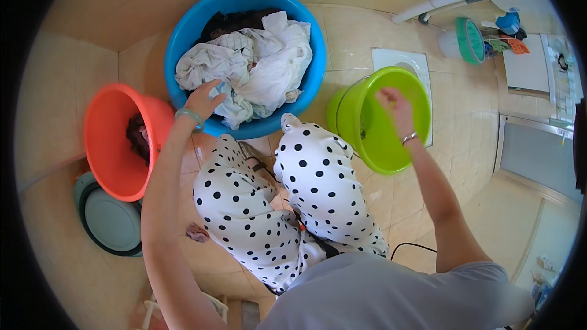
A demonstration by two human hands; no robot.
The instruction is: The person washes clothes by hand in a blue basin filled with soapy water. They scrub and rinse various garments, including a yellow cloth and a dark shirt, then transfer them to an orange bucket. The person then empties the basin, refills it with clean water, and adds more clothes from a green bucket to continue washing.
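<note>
A large blue tub [316,70] stands ahead of me, heaped with white clothes [275,55] and some dark cloth [229,22] at its far side. My left hand [203,100] is at the tub's near left rim, its fingers and thumb closed about a pale blue bit of cloth [218,90] on the heap. To the right stands a lime green bucket [345,110]. Over its opening hangs my right hand [397,110], fingers curled and smeared by motion; whether they hold anything is hidden.
An orange bucket [104,140] with dark cloth [138,137] inside stands left, beside grey-green basins [112,220]. A small crumpled cloth [197,232] lies on the tiled floor. Behind the green bucket is a white floor pan [391,58]; a white pipe [437,5] and small pail [469,41] are farther right.
</note>
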